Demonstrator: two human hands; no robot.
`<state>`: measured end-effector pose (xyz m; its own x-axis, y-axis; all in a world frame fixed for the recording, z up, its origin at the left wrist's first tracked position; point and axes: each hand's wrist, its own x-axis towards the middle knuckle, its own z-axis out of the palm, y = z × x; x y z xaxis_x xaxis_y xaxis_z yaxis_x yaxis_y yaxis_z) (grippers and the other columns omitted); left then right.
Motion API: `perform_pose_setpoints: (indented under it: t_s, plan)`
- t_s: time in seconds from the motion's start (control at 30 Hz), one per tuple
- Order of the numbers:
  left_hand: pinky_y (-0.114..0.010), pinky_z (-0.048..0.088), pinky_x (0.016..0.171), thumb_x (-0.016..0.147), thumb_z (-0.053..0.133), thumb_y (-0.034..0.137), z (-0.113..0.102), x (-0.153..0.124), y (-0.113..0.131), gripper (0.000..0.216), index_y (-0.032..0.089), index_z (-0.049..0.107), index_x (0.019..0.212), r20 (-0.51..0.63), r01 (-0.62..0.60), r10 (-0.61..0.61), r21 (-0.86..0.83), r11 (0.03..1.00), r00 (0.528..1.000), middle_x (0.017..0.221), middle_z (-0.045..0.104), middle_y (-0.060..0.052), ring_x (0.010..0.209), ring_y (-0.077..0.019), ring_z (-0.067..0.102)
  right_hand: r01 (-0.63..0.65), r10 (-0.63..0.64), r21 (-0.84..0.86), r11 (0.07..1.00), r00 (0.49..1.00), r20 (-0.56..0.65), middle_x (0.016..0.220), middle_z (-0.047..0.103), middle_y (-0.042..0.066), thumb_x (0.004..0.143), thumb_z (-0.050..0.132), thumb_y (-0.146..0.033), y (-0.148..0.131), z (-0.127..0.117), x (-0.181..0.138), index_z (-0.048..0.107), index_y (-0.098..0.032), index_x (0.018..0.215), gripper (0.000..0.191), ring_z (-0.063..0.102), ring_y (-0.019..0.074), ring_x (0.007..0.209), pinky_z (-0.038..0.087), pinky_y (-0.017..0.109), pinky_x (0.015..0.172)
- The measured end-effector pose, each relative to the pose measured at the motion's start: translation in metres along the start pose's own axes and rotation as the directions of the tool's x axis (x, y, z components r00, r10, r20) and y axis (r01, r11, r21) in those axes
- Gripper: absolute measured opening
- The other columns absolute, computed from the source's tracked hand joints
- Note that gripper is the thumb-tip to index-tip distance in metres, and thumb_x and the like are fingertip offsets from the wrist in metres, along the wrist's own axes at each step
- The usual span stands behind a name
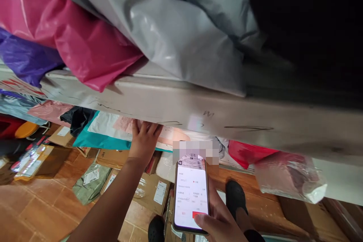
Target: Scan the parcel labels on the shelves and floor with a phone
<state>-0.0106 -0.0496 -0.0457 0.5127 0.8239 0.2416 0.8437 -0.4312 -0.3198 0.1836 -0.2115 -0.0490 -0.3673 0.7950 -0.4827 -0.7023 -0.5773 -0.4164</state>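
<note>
My left hand reaches forward under the edge of a shelf, fingers spread against a pale pink mailer bag lying among other bags on the lower level. My right hand holds a smartphone upright at the bottom centre, thumb over the lower part of its lit screen, which shows text and a red button. A white and teal bag lies just left of my left hand.
Large grey, pink and purple plastic bags pile on top of the shelf. A clear-wrapped parcel and a red bag hang off the lower level at right. Cardboard boxes and packets litter the tiled floor. My dark shoes stand below.
</note>
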Motion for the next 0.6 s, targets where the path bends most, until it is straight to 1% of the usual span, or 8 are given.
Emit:
perform_pose_setpoints:
  t_s: [0.1, 0.17, 0.23, 0.3, 0.37, 0.47, 0.6]
  plan:
    - [-0.070, 0.035, 0.102, 0.085, 0.043, 0.002, 0.000, 0.000, 0.000, 0.046, 0.023, 0.064, 0.120, 0.013, -0.008, 0.008, -0.014, 1.000, 1.000, 0.118, 0.066, -0.009, 0.115, -0.0374, 0.055, -0.016, 0.016, 0.014, 1.000, 1.000, 0.001, 0.113, 0.075, 0.008, 0.063, 0.080, -0.027, 0.005, -0.003, -0.001, -0.008, -0.024, 0.149, 0.124, 0.060, 0.0296, 0.120, 0.037, 0.042, 0.106]
    - [-0.069, 0.033, 0.105, 0.084, 0.044, 0.000, 0.000, 0.000, 0.000, 0.049, 0.024, 0.062, 0.123, 0.020, 0.007, -0.006, -0.018, 1.000, 1.000, 0.120, 0.065, -0.008, 0.117, -0.0360, 0.054, -0.018, 0.018, 0.036, 0.999, 1.000, 0.000, 0.115, 0.074, 0.007, 0.062, 0.080, -0.024, 0.007, -0.003, -0.002, -0.011, -0.027, 0.149, 0.125, 0.061, 0.0294, 0.119, 0.038, 0.042, 0.105]
    - [-0.068, 0.031, 0.107, 0.084, 0.044, 0.000, 0.000, 0.000, 0.001, 0.050, 0.024, 0.062, 0.123, 0.024, 0.031, -0.031, -0.021, 0.999, 0.999, 0.122, 0.064, -0.008, 0.119, -0.0350, 0.053, -0.016, 0.016, 0.033, 0.999, 1.000, -0.002, 0.117, 0.073, 0.007, 0.062, 0.080, -0.024, 0.007, -0.002, -0.003, -0.006, -0.029, 0.150, 0.123, 0.062, 0.0305, 0.117, 0.040, 0.043, 0.103]
    - [-0.068, 0.030, 0.107, 0.084, 0.045, 0.000, 0.000, 0.000, 0.001, 0.050, 0.026, 0.062, 0.123, 0.032, 0.036, -0.035, -0.032, 0.999, 0.999, 0.123, 0.064, -0.008, 0.119, -0.0350, 0.052, -0.018, 0.018, 0.002, 1.000, 1.000, -0.009, 0.119, 0.072, 0.009, 0.062, 0.080, -0.025, 0.006, 0.000, -0.005, 0.001, -0.028, 0.151, 0.119, 0.062, 0.0323, 0.116, 0.042, 0.044, 0.101]
    - [-0.069, 0.029, 0.107, 0.084, 0.045, 0.000, -0.002, 0.001, 0.001, 0.050, 0.027, 0.062, 0.124, 0.048, 0.042, -0.040, -0.047, 0.998, 0.998, 0.123, 0.063, -0.008, 0.120, -0.0353, 0.052, -0.038, 0.038, -0.031, 0.999, 0.999, -0.014, 0.121, 0.071, 0.010, 0.062, 0.079, -0.025, 0.003, 0.004, -0.007, 0.004, -0.027, 0.151, 0.116, 0.061, 0.0336, 0.116, 0.045, 0.043, 0.095]
    - [-0.070, 0.030, 0.105, 0.083, 0.044, -0.001, -0.004, 0.002, 0.002, 0.050, 0.025, 0.063, 0.121, 0.075, 0.034, -0.030, -0.041, 0.999, 0.997, 0.124, 0.063, -0.010, 0.120, -0.0360, 0.051, -0.058, 0.056, -0.075, 0.995, 0.998, -0.033, 0.120, 0.071, 0.008, 0.062, 0.075, -0.022, -0.001, 0.009, -0.011, 0.003, -0.026, 0.151, 0.114, 0.062, 0.0326, 0.114, 0.047, 0.038, 0.087]
    - [-0.070, 0.030, 0.105, 0.080, 0.041, -0.004, -0.005, 0.002, 0.001, 0.053, 0.023, 0.062, 0.120, 0.086, 0.028, -0.025, -0.030, 0.999, 0.996, 0.121, 0.064, -0.011, 0.118, -0.0360, 0.053, -0.102, 0.099, -0.052, 0.993, 0.994, -0.047, 0.118, 0.071, 0.006, 0.060, 0.073, -0.021, -0.003, 0.013, -0.012, -0.002, -0.027, 0.150, 0.117, 0.064, 0.0297, 0.111, 0.046, 0.034, 0.084]
